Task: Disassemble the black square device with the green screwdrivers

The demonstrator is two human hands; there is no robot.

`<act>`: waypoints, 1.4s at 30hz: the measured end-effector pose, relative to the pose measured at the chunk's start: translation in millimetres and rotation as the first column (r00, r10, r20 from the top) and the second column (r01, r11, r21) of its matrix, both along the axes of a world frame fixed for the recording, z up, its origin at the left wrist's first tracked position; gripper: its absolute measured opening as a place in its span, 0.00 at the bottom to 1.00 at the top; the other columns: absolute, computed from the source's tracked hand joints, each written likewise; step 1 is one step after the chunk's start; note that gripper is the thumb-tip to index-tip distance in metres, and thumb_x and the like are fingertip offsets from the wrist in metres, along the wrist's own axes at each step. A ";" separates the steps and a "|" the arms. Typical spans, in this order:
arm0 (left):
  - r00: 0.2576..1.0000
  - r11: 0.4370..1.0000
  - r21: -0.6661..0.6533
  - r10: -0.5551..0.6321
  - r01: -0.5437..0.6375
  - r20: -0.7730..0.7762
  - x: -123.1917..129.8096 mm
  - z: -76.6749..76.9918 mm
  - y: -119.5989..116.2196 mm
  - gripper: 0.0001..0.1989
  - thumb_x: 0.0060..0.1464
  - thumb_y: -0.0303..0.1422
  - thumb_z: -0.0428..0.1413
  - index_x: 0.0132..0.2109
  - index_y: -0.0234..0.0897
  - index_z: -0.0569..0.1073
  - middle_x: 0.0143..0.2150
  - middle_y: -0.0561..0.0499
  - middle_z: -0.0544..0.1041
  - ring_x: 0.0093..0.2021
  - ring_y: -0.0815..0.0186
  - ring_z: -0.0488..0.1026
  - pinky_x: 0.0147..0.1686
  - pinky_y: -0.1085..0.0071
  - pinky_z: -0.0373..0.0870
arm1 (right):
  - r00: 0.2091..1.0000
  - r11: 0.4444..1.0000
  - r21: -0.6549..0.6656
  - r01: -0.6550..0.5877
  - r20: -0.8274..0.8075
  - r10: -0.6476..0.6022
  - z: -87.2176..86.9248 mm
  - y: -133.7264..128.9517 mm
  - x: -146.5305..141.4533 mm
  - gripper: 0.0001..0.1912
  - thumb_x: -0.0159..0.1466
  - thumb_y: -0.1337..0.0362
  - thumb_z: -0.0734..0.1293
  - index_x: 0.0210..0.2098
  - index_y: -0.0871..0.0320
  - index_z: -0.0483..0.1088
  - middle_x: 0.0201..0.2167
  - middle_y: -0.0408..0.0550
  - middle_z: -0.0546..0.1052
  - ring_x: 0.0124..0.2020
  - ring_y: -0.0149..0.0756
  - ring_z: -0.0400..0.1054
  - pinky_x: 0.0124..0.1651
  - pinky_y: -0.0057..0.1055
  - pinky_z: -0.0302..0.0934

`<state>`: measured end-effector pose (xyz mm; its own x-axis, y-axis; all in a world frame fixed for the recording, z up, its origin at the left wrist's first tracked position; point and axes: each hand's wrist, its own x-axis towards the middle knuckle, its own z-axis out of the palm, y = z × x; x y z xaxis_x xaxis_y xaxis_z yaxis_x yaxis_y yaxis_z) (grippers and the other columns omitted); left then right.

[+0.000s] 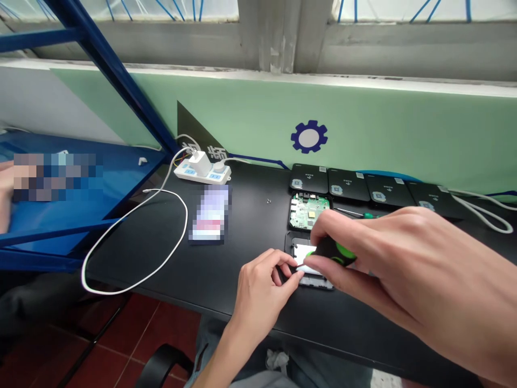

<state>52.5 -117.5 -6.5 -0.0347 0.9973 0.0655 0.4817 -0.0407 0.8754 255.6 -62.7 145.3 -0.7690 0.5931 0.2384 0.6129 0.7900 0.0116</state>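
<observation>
My right hand (388,258) is wrapped round a screwdriver (337,250) with a black and green handle, tilted down to the left. My left hand (266,285) pinches thumb and forefinger together at the screwdriver's tip; whatever lies between them is too small to make out. Beneath both hands is an open black case half (288,242) with a white plate (301,251) inside, partly hidden by my fingers. Just behind it, a green circuit board (309,209) sits in another black case half. A second, thin screwdriver (355,214) with a green handle lies beside the board, partly hidden by my right hand.
Several black boxes (309,178) stand in a row along the green wall panel. Tiny screws (269,201) lie left of the board. A blurred phone (210,215), a power strip (202,172) and a looped white cable (186,215) are further left. Another person's hand (6,178) rests at the blue table.
</observation>
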 end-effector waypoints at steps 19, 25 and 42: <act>1.000 1.000 -0.025 0.016 -0.015 0.016 0.2 2.0 -0.3 0.09 0.55 0.20 0.68 0.35 0.40 0.82 0.30 0.59 0.80 0.25 0.72 0.70 0.30 0.76 0.65 | 0.989 0.987 -0.081 -0.139 -0.067 0.133 0.7 6.5 -4.6 0.12 0.83 0.63 0.62 0.40 0.54 0.67 0.30 0.38 0.70 0.22 0.32 0.66 0.26 0.38 0.50; 1.000 0.999 -0.041 0.011 -0.010 0.026 0.7 -0.2 -0.9 0.09 0.57 0.21 0.69 0.35 0.40 0.81 0.32 0.59 0.80 0.27 0.71 0.73 0.32 0.75 0.66 | 0.991 0.993 -0.074 -0.095 -0.099 0.087 0.0 -0.6 -6.7 0.15 0.86 0.57 0.58 0.43 0.54 0.68 0.28 0.38 0.68 0.21 0.34 0.64 0.26 0.40 0.52; 0.999 1.000 0.009 0.022 -0.022 -0.035 1.1 -2.6 -2.4 0.11 0.57 0.19 0.70 0.34 0.40 0.80 0.34 0.57 0.80 0.28 0.71 0.73 0.33 0.76 0.70 | 0.989 0.987 0.076 -0.142 -0.029 0.145 -5.6 1.3 -7.6 0.11 0.82 0.66 0.63 0.48 0.59 0.78 0.38 0.45 0.71 0.28 0.35 0.64 0.27 0.39 0.51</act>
<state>53.6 -119.9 -9.2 -0.0545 0.9957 0.0754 0.5128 -0.0369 0.8577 248.0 -61.5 139.7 -0.8355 0.4568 0.3055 0.4941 0.8677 0.0538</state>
